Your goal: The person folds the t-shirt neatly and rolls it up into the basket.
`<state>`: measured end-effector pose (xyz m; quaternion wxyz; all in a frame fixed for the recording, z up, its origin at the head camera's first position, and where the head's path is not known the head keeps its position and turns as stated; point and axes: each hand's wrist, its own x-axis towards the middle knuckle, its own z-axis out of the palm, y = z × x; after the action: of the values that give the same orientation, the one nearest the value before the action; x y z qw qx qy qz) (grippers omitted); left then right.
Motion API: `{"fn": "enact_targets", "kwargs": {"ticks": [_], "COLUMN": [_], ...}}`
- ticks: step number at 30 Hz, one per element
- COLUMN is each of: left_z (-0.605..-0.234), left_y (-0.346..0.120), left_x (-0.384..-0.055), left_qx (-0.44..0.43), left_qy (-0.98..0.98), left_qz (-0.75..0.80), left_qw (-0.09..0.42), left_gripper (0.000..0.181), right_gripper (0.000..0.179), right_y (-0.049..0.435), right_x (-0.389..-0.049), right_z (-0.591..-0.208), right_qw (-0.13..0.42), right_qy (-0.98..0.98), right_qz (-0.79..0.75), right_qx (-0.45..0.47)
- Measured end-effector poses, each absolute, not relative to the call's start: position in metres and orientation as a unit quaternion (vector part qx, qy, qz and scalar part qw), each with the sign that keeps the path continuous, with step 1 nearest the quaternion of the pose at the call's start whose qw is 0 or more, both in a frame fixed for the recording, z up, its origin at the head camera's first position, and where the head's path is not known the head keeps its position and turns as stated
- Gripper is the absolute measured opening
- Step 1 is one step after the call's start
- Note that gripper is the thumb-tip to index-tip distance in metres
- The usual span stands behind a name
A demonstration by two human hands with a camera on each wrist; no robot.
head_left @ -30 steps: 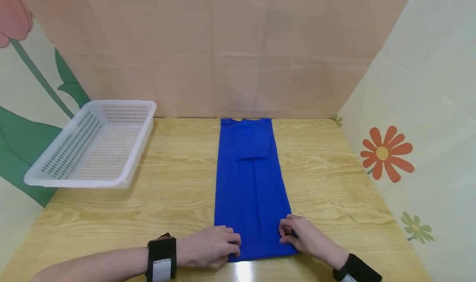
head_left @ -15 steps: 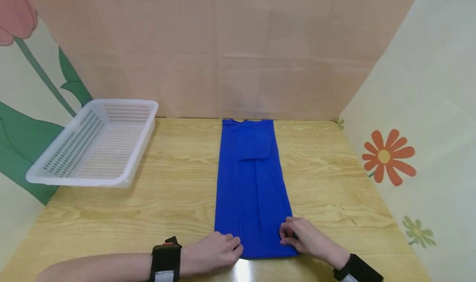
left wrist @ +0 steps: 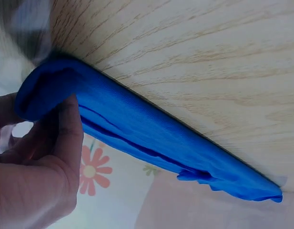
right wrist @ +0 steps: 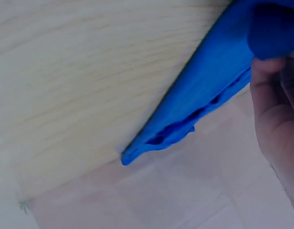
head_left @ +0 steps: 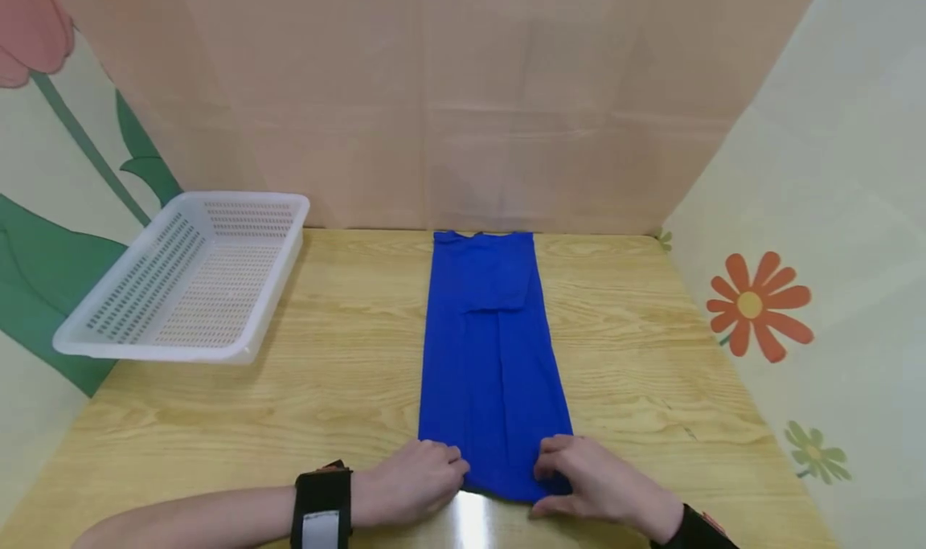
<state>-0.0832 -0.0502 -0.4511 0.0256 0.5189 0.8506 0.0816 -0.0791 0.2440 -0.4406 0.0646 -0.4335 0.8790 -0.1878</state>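
A blue shirt (head_left: 481, 356), folded into a long strip, lies flat on the wooden table with its narrower end at the back edge. A short flap rests on its upper part. My left hand (head_left: 412, 482) pinches the near left corner; in the left wrist view the cloth's end curls up at the fingers of the left hand (left wrist: 46, 162). At the near right corner my right hand (head_left: 596, 481) holds the hem between thumb and curled fingers. The right wrist view shows that corner turned up beside the right hand (right wrist: 280, 109), which is partly cut off by the frame.
A white perforated plastic basket (head_left: 217, 292) stands at the back left of the table (head_left: 347, 356). A beige sheet (head_left: 325, 91) rises behind the table, and flower-printed panels (head_left: 796, 171) flank both sides.
My right hand has shifted toward the near hem, its thumb moving down past the edge. My left hand has slid slightly rightward, and the near edge now lifts a little.
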Motion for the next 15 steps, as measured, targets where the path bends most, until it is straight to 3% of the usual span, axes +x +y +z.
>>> {"fn": "enact_targets", "kwargs": {"ticks": [4, 10, 15], "left_z": [-0.450, -0.452, -0.453], "left_y": [-0.051, -0.052, -0.051], "left_x": [-0.085, -0.091, -0.095], "left_qx": [0.512, 0.486, 0.463], "left_qy": [0.853, 0.856, 0.860], "left_qz": [0.092, 0.137, 0.159], "left_qw": [0.042, 0.109, 0.146], "left_gripper": [0.009, 0.011, 0.009], "right_gripper": [0.024, 0.008, 0.007], "right_y": [0.241, 0.238, 0.238], "right_x": [-0.075, -0.071, -0.073], "right_z": [-0.439, -0.441, -0.441], "right_qw": [0.069, 0.056, 0.104], "right_qy": [0.886, 0.894, 0.903], "right_qz": [-0.165, -0.161, -0.208], "right_qx": [-0.427, -0.414, -0.360]}}
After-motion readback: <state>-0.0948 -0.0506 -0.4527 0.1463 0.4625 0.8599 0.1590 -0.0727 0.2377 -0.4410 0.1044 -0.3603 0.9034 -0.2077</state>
